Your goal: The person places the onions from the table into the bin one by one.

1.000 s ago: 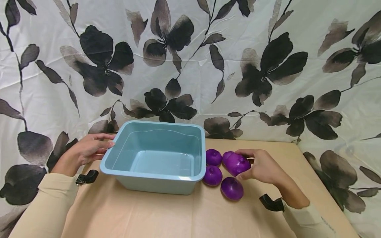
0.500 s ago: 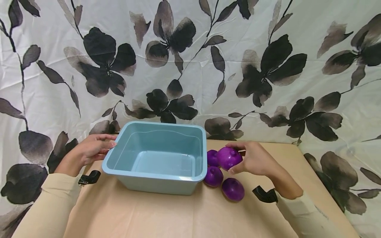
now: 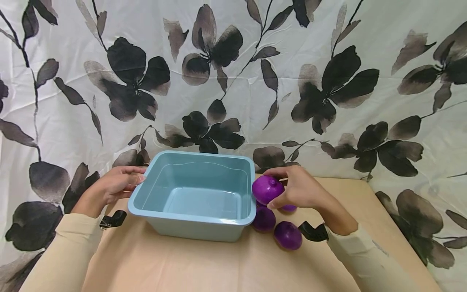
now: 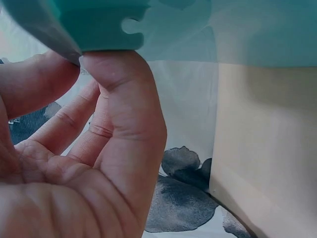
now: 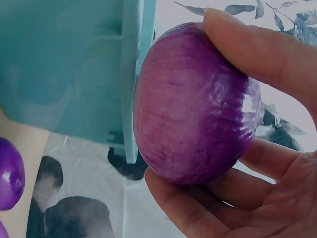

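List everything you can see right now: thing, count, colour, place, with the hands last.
Tub: one, light blue, empty, on the table left of centre.
Held onion: one, purple, lifted beside the tub's right rim.
Onions on the table: at least three, purple, right of the tub; one close against the tub wall, one mostly hidden under the right hand.
Table: one, tan, under everything.
Backdrop cloth: one, white with black and grey flowers, behind and beside the table.
Wrist camera mounts: two, black, one on each wrist.
Sleeves: two, cream.
Left hand: fingers at the tub's left rim, thumb pressing up under the rim.
Right hand: grips the held onion.
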